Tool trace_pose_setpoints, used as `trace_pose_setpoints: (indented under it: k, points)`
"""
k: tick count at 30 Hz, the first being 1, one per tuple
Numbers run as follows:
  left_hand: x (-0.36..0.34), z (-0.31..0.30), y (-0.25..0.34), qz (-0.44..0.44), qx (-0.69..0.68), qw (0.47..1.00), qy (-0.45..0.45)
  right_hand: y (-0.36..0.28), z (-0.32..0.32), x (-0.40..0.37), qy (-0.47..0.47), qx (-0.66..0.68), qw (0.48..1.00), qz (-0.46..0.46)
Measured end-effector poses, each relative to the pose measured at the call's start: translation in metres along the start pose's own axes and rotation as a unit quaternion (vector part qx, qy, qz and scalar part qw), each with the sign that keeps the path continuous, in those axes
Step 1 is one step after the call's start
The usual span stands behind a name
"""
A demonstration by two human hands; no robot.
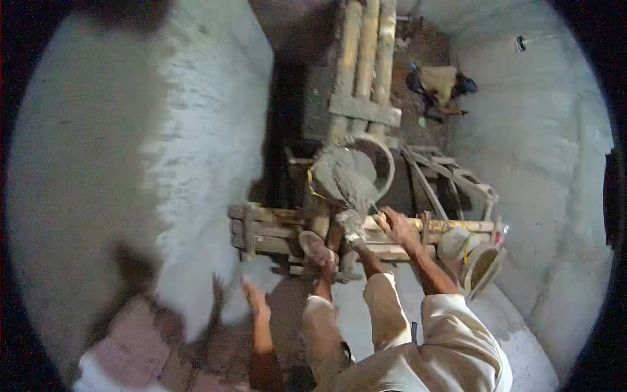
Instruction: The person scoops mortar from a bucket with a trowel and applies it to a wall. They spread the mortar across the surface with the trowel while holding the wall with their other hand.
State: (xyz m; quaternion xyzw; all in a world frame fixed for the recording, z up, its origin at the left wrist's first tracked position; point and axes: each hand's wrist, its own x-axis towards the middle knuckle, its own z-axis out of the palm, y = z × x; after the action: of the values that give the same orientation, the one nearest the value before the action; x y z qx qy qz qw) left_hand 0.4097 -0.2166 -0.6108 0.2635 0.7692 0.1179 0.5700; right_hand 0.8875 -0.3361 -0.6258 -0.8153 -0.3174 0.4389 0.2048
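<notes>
My right hand [395,227] is closed around the handle of what looks like a trowel [377,212]. Its blade is hard to make out against the wet grey mortar [356,186]. That mortar lies in a round pan [390,166] just beyond my feet, with a yellow strip at its left side. My left hand [256,300] is raised low on the left, near the plastered wall, fingers stretched and holding nothing.
My feet [318,248] stand on a platform of wooden poles [261,228]. More poles [366,59] run away from me. A bucket [480,268] sits at the right beside a wooden frame [457,173]. Far below, another person [439,85] bends near the right wall [522,163].
</notes>
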Motion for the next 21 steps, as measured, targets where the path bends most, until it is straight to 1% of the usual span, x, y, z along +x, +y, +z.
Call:
trace_pose_setpoints:
  k: [1,2,3,4,5,6,7,8,9,10,11,12,13,14,15,16,17,18,20,21]
  points:
    - [-0.051,-0.034,0.031,0.002,0.047,0.987,0.152,-0.021,-0.007,-0.017,-0.008,0.000,1.000,0.020]
    - [-0.060,-0.119,-0.009,0.122,0.261,0.935,0.205,-0.043,-0.013,-0.033,-0.017,-0.003,0.999,0.032]
    - [-0.086,-0.185,0.000,0.234,0.218,0.905,0.280,-0.073,-0.022,-0.050,-0.011,0.036,0.999,0.019]
    - [-0.115,-0.237,0.014,0.338,0.173,0.852,0.360,-0.101,-0.028,-0.068,-0.015,0.076,0.997,-0.002]
    - [-0.165,-0.276,0.056,0.389,0.159,0.817,0.396,-0.111,-0.020,-0.088,0.017,0.067,0.997,-0.043]
    - [-0.221,-0.307,0.110,0.436,0.147,0.776,0.432,-0.127,-0.012,-0.093,0.052,0.062,0.993,-0.086]
    - [-0.256,-0.360,0.136,0.423,0.210,0.693,0.545,-0.182,-0.029,-0.109,-0.002,0.162,0.984,-0.074]
    - [-0.293,-0.400,0.151,0.391,0.269,0.604,0.640,-0.228,-0.050,-0.139,-0.059,0.252,0.965,-0.051]
    - [-0.357,-0.395,0.211,0.362,0.253,0.585,0.680,-0.227,-0.030,-0.137,-0.045,0.272,0.953,-0.129]
    - [-0.420,-0.375,0.267,0.337,0.233,0.570,0.712,-0.281,-0.062,-0.168,-0.100,0.394,0.912,-0.052]
    - [-0.451,-0.422,0.276,0.385,0.285,0.465,0.745,-0.296,-0.065,-0.179,-0.087,0.395,0.910,-0.093]
    - [-0.468,-0.477,0.284,0.422,0.337,0.359,0.761,-0.316,-0.059,-0.188,-0.071,0.391,0.909,-0.127]
    - [-0.501,-0.477,0.312,0.435,0.317,0.364,0.760,-0.377,-0.088,-0.222,-0.075,0.400,0.906,-0.119]
    - [-0.538,-0.479,0.336,0.449,0.299,0.371,0.756,-0.381,-0.064,-0.214,0.036,0.328,0.897,-0.293]
    - [-0.541,-0.509,0.356,0.447,0.297,0.378,0.754,-0.441,-0.078,-0.243,-0.110,0.492,0.862,-0.046]
    - [-0.554,-0.532,0.367,0.432,0.342,0.313,0.773,-0.446,-0.052,-0.228,-0.107,0.553,0.821,-0.095]
    - [-0.559,-0.552,0.366,0.415,0.382,0.247,0.788,-0.480,-0.071,-0.256,-0.173,0.588,0.790,-0.031]
    - [-0.561,-0.565,0.373,0.418,0.381,0.249,0.786,-0.483,-0.068,-0.252,-0.246,0.571,0.778,-0.093]
    - [-0.558,-0.589,0.384,0.439,0.381,0.224,0.782,-0.532,-0.078,-0.293,-0.194,0.680,0.703,-0.072]
    - [-0.554,-0.594,0.387,0.456,0.380,0.217,0.775,-0.542,-0.082,-0.306,-0.189,0.706,0.677,-0.092]
